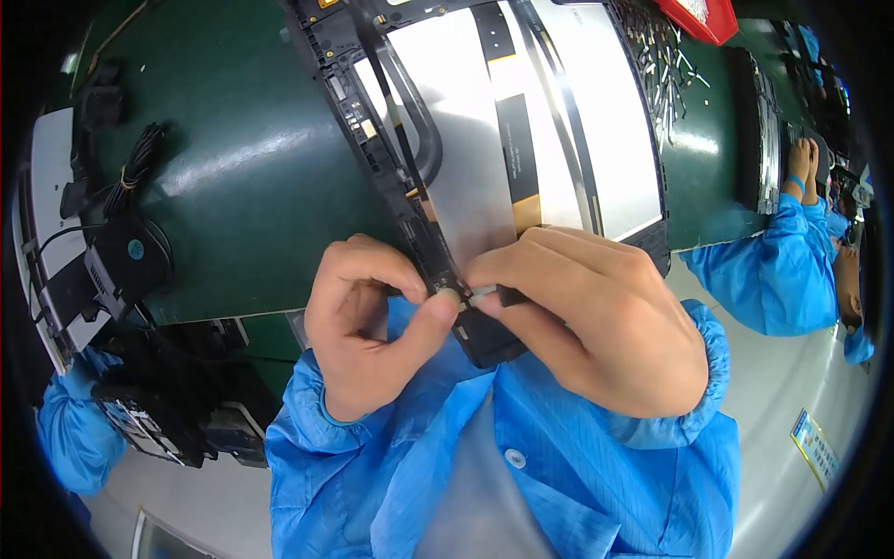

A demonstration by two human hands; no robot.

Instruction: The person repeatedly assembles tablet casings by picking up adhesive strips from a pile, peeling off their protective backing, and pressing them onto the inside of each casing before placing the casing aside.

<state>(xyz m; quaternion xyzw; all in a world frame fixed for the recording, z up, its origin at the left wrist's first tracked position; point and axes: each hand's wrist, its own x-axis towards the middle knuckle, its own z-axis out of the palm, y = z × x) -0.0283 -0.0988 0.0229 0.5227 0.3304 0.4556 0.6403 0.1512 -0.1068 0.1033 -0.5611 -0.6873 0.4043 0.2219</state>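
Note:
An opened tablet (456, 140) with bare silver plates and dark ribbon cables (514, 140) extends away from me, its near corner over the table edge. My left hand (368, 326) is closed at the tablet's left rim, thumb pressed on the near-left corner and forefinger bent beside it. From the other side, my right hand (605, 321) pinches a small pale piece (484, 293) between thumb and forefinger, close to my left thumb. Its other fingers rest over the silver plate. What the piece is, and how it joins the tablet, is hidden by my fingertips.
Many small loose parts (666, 70) lie right of the tablet, below a red tray (703, 19). A stack of dark panels (759, 130) stands farther right, near a co-worker's hands (803, 168). Left are a bundled black cable (135, 172) and a black device (126, 261).

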